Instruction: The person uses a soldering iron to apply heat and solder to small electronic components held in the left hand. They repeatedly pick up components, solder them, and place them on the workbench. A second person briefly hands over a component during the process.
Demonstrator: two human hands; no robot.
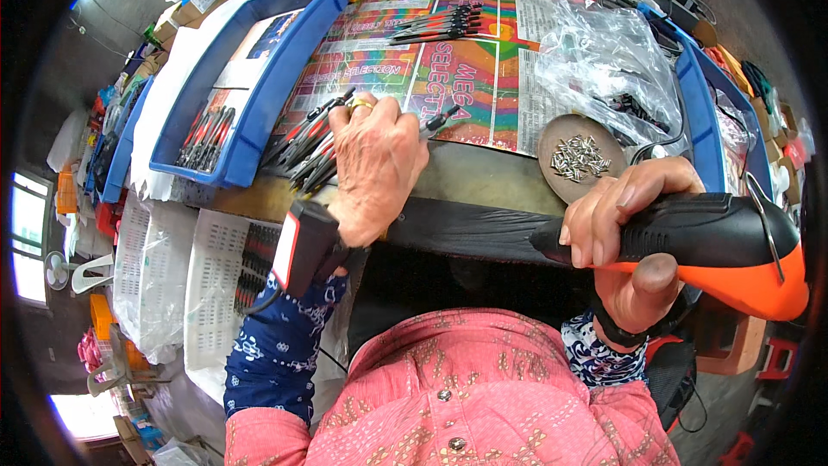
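Observation:
My left hand point(375, 164) is closed over the table's near edge, fingers curled around a slim black pen-shaped piece point(440, 121) whose dark end sticks out to the right. Beside its fingers lies a loose pile of black and red pen-shaped pieces point(310, 142), partly hidden by the hand. My right hand point(625, 224) grips an orange and black electric screwdriver point(724, 237), its narrow black end pointing left in front of the table edge. Just beyond that hand, a round brown dish point(552, 142) holds many small silvery metal parts point(580, 158), apparently screws.
A long blue tray point(289, 99) at the left holds more red and black pieces point(205, 134). Another row of them point(437, 24) lies far back on the colourful printed sheet point(492, 60). Clear plastic bags point(604, 52) and a second blue tray point(703, 121) are at right; a white basket point(211, 285) stands lower left.

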